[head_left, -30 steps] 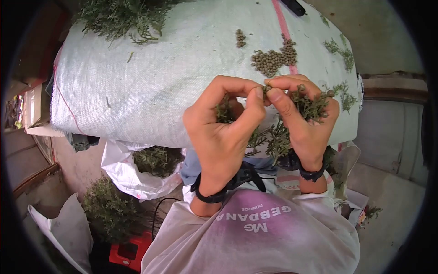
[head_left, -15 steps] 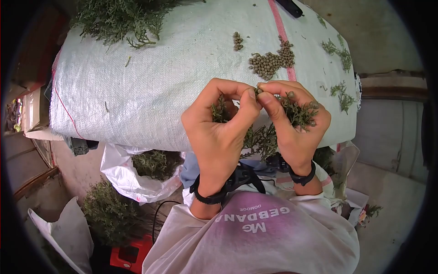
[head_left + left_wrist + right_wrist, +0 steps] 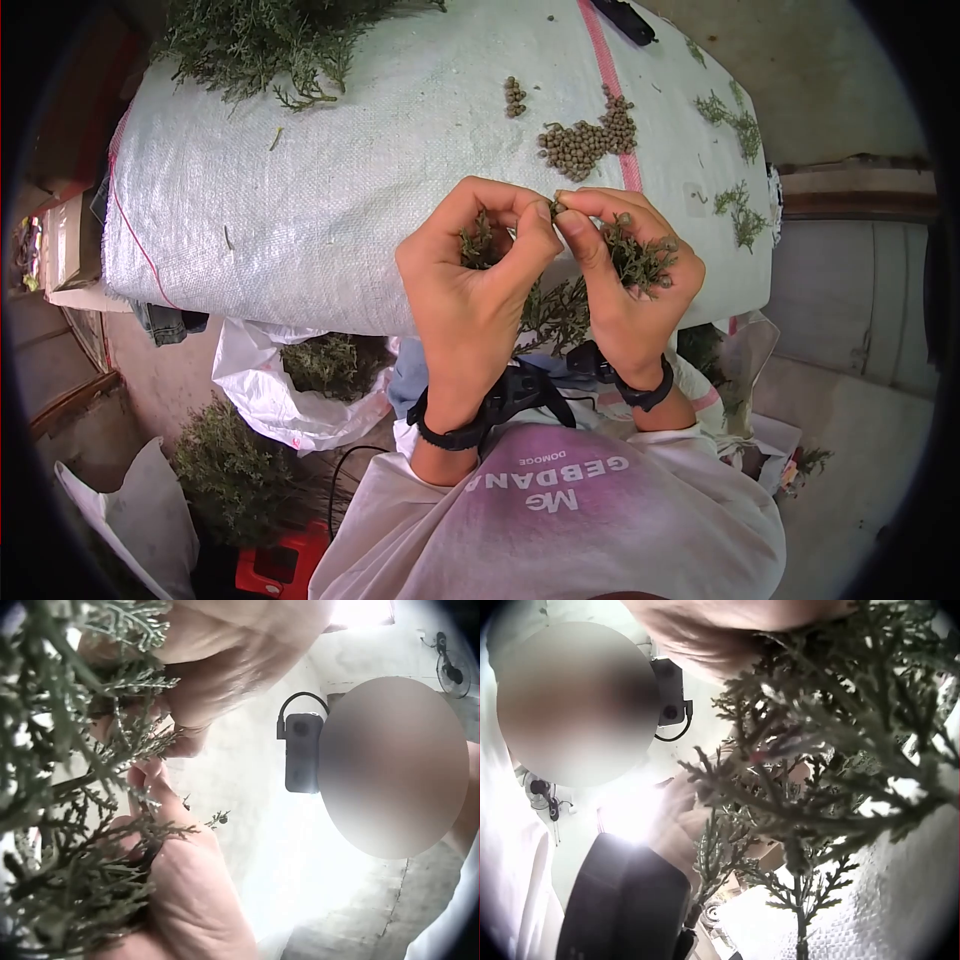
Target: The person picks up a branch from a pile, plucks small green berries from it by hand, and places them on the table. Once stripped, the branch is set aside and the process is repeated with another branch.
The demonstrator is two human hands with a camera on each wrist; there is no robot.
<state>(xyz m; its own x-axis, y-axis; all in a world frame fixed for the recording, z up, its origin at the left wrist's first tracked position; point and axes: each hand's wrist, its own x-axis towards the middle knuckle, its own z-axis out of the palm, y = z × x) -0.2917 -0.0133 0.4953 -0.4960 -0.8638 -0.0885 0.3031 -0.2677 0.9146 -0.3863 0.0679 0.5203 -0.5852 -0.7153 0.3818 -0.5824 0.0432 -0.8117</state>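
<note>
In the head view my left hand (image 3: 465, 290) and right hand (image 3: 640, 290) meet over the near edge of a white woven sack (image 3: 300, 200). Their thumbs and forefingers pinch together at a small greenish cone (image 3: 557, 208). The right hand's curled fingers hold an evergreen sprig (image 3: 640, 258) bearing round cones. More of the greenery (image 3: 478, 243) shows inside the curl of the left hand, and leafy ends hang between the wrists. Scaly foliage (image 3: 802, 772) fills much of the right wrist view. Beyond the fingertips lies a pile of small brown round cones (image 3: 580, 145).
A big evergreen bunch (image 3: 265, 45) lies at the sack's far left, loose sprigs (image 3: 740, 215) at its right, and a black object (image 3: 627, 20) at the top. Below stand a white bag (image 3: 255, 390) of greenery, a leafy heap (image 3: 235, 465) and a red plastic item (image 3: 285, 565).
Both hands shift a little left and down in the head view, and the sack and cone pile shift left too. The thumbs and forefingers stay pinched together throughout.
</note>
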